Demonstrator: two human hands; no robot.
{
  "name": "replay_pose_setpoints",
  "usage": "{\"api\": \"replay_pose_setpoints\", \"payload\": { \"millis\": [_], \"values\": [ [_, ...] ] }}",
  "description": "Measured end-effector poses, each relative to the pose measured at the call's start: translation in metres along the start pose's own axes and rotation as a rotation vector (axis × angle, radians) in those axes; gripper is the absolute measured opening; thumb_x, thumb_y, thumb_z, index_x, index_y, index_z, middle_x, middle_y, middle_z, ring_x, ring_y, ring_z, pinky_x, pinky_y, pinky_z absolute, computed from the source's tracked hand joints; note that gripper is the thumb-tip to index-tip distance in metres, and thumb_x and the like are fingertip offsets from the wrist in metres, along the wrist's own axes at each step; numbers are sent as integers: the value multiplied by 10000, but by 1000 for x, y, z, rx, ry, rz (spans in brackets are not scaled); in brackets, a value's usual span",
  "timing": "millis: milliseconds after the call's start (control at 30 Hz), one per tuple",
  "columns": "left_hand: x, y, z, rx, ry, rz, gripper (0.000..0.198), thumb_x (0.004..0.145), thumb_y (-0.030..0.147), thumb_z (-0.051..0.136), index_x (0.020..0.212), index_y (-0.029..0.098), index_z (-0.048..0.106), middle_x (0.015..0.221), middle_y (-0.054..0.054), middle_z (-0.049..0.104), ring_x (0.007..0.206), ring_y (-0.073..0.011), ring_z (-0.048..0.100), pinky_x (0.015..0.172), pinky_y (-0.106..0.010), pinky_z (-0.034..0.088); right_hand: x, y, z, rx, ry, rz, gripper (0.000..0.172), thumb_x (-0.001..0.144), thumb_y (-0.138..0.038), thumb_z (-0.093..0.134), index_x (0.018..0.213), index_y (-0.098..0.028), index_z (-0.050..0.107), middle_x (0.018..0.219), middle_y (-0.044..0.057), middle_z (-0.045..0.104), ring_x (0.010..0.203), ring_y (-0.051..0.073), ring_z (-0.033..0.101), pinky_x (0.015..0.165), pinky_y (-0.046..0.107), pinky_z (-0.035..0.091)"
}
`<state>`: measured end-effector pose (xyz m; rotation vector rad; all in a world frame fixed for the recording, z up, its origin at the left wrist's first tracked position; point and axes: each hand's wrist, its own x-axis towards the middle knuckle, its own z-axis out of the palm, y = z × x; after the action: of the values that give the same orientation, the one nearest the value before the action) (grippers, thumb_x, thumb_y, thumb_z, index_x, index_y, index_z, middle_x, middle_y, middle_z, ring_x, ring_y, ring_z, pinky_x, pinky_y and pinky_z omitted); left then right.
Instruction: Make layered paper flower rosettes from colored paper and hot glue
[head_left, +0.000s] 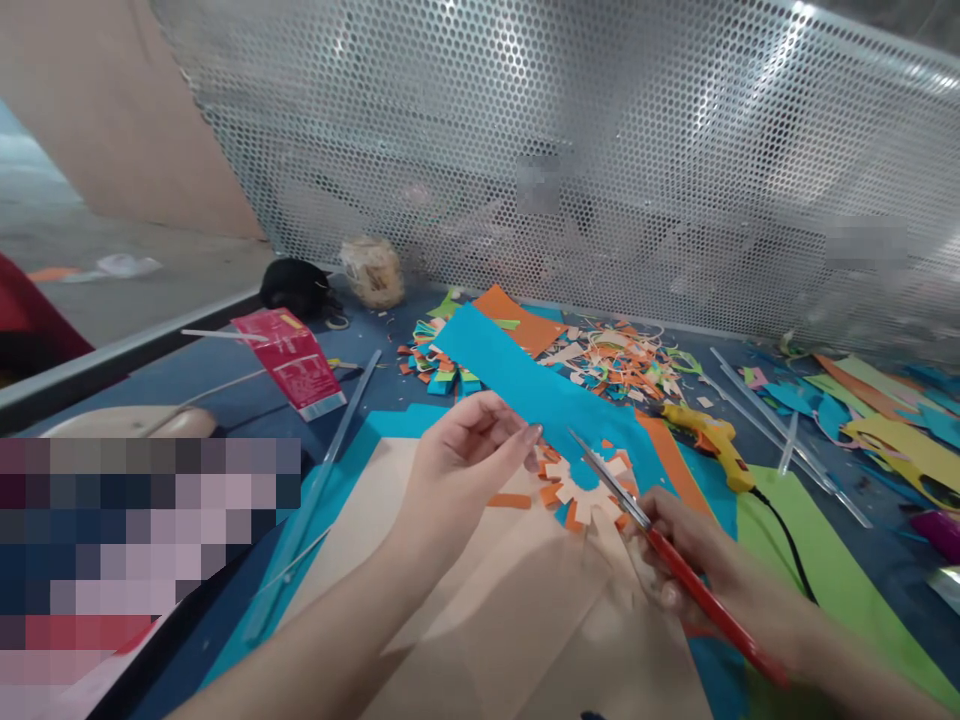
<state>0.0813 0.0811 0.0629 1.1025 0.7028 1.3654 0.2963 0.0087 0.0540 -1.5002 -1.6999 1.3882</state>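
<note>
My left hand (469, 450) pinches the near end of a long blue paper strip (517, 375) and holds it up above the table. My right hand (701, 560) grips red-handled scissors (660, 545), whose blades point up-left and meet the strip's edge. Just under the blades lies a small orange and cream paper piece (581, 490) with fringed edges. Both hands work over a beige sheet (480, 600) spread on the table.
A yellow glue gun (709, 435) with a black cord lies to the right on green paper (817, 560). Paper scraps (615, 360) pile up behind. A red packet (296, 365), clear sticks and a perforated metal screen (600, 150) ring the table.
</note>
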Motion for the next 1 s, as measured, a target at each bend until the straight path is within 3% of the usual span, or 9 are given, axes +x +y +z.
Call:
{"api": "replay_pose_setpoints", "payload": {
  "millis": [167, 467, 733, 867, 1000],
  "values": [
    [0, 0, 0, 7, 21, 6, 157, 667, 177, 677, 609, 180, 531, 521, 41, 571, 514, -85, 555, 546, -196, 465, -1, -14, 2, 65, -77, 21, 273, 731, -390, 590, 845, -238, 394, 713, -38, 398, 553, 73, 370, 453, 185, 318],
    [-1, -1, -2, 13, 23, 3, 162, 670, 208, 688, 605, 188, 541, 536, 34, 582, 531, -97, 566, 574, -213, 480, -4, -3, -1, 45, -64, 9, 321, 752, -401, 574, 977, -247, 405, 766, -14, 435, 612, 96, 401, 520, 210, 397],
    [-2, -4, -6, 44, -1, 27, 128, 706, 198, 662, 636, 197, 554, 547, 50, 585, 544, -83, 561, 592, -198, 472, -6, -13, 1, -9, -102, 34, 255, 734, -277, 576, 881, -234, 374, 729, -41, 372, 602, 81, 370, 534, 191, 393],
    [-2, -4, -6, 31, -8, 38, 129, 715, 167, 651, 634, 201, 557, 548, 64, 587, 547, -68, 563, 604, -181, 472, -6, -14, 0, -92, -61, 27, 280, 693, -271, 610, 848, -234, 379, 722, -44, 352, 622, 89, 343, 537, 185, 395],
    [-2, -4, -5, 16, -6, 28, 142, 714, 150, 648, 623, 197, 550, 545, 65, 594, 540, -67, 568, 588, -176, 474, -5, -13, 0, -20, -99, 73, 249, 734, -291, 572, 861, -231, 366, 742, -38, 363, 615, 84, 360, 537, 188, 393]
  ]
}}
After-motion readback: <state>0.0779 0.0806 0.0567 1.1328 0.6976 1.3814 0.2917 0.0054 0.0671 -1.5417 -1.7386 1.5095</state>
